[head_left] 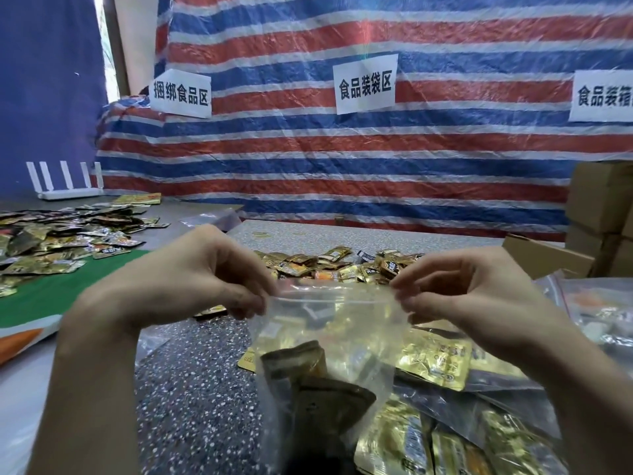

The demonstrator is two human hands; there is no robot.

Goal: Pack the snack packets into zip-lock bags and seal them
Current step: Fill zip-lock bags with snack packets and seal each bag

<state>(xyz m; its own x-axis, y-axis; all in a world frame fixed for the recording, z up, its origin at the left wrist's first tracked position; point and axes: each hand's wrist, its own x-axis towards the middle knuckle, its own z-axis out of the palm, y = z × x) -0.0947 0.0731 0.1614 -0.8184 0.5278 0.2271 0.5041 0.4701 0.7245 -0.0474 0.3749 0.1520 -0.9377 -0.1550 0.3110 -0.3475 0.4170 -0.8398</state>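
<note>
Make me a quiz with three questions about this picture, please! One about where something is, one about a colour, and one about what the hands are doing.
1. Where is the white router?
A. far left of the table
B. on the cardboard boxes
C. inside the bag

2. What colour is the mat under the left pile of packets?
A. pink
B. green
C. black

3. What are the hands doing with the zip-lock bag?
A. pinching its top edge
B. leaving it flat
C. tearing it

Answers: 1 A, it stands at the table's far left end. 2 B, green shows beside the snack packets. 3 A, the left hand and right hand each pinch a top corner, with packets inside.
</note>
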